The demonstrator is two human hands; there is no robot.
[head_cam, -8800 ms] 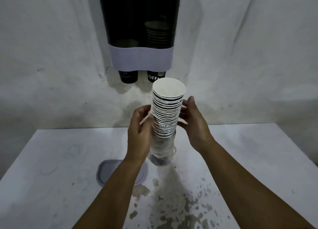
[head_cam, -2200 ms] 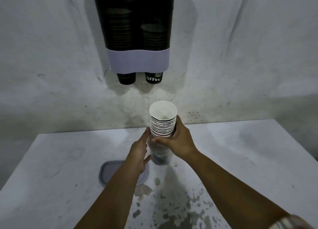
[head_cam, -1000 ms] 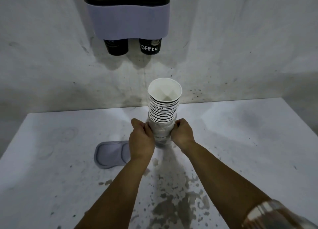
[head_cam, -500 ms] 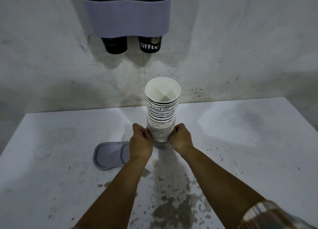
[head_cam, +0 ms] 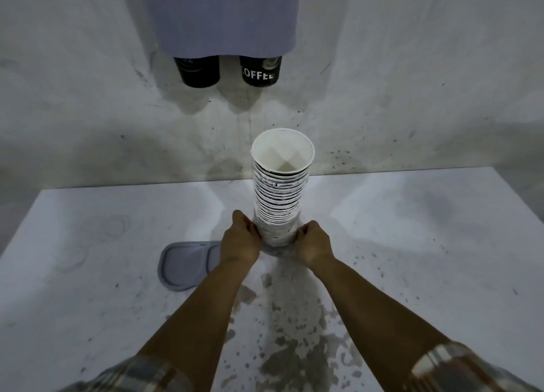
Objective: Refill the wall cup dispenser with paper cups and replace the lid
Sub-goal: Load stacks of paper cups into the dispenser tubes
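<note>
Standing upright on the table point(head_cam: 412, 244), the cup stack point(head_cam: 279, 197) sits near centre, open mouth up, white inside showing. Lower part of stack is wrapped in a clear plastic sleeve point(head_cam: 275, 235), bunched at the base.

Left hand point(head_cam: 240, 243) w/ fingers curled against the stack's left side low down, gripping at the sleeve. Right hand point(head_cam: 313, 244) mirrors it on the right side, fingers curled in, pinching the sleeve edge. Both hands low on the stack, close to the tabletop. Can't tell if the base is touching the table or just off it, hands hide that.

Lid point(head_cam: 188, 263), grey, rounded, lies flat on the table just left of the left wrist, partly hidden by the forearm.

Dispenser point(head_cam: 217, 20) on the wall point(head_cam: 412, 82) above & behind, only its pale lower band in view; top is cropped. Two black cups poke out below it: left cup point(head_cam: 197, 72) and right cup point(head_cam: 260, 72), the right one printed w/ "COFFEE" lettering.

Table is white, w/ dark flaky stains point(head_cam: 294, 347) nearer the person, between the forearms. Plaid cuffs show at both bottom corners.
</note>
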